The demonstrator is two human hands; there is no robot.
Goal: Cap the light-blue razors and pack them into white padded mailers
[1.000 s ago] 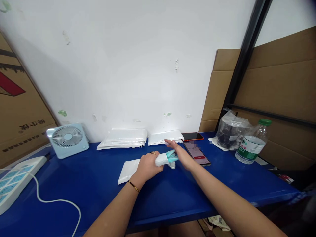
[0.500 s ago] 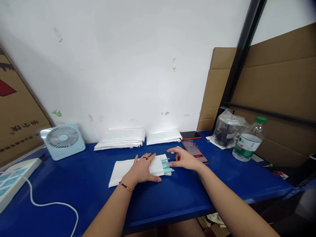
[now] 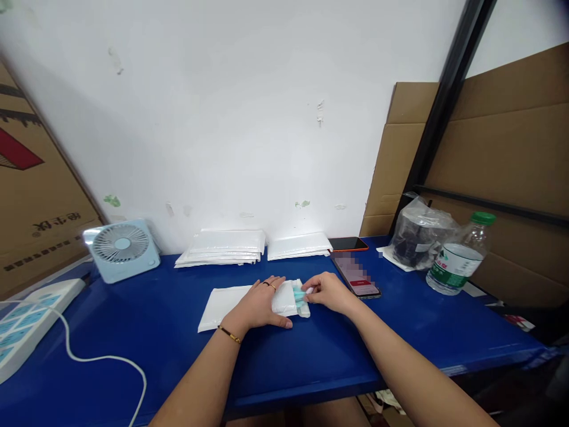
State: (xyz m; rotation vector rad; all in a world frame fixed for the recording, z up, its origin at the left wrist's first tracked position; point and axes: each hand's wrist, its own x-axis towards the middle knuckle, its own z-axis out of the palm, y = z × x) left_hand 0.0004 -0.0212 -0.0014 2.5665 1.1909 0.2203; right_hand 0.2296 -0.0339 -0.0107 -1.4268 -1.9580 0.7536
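Note:
A white padded envelope [image 3: 222, 305] lies flat on the blue table [image 3: 311, 356], its open end to the right. Several teal-tipped items [image 3: 299, 295] stick out of that end. My left hand [image 3: 260, 305] lies flat on the envelope with fingers spread, pressing it down. My right hand [image 3: 326, 292] is at the open end, its fingers pinched on the teal items.
Two stacks of white envelopes [image 3: 222, 248] [image 3: 299, 245] lie by the wall. Two phones [image 3: 358, 276] [image 3: 349, 244] sit right of my hands. Further right are a plastic bag [image 3: 418, 234] and a water bottle [image 3: 457, 255]. A small fan [image 3: 122, 249] and a power strip [image 3: 26, 323] stand left.
The envelope was lifted and bunched in my left hand, then laid flat. My right hand came back from the far stack and closed on the teal items at the opening.

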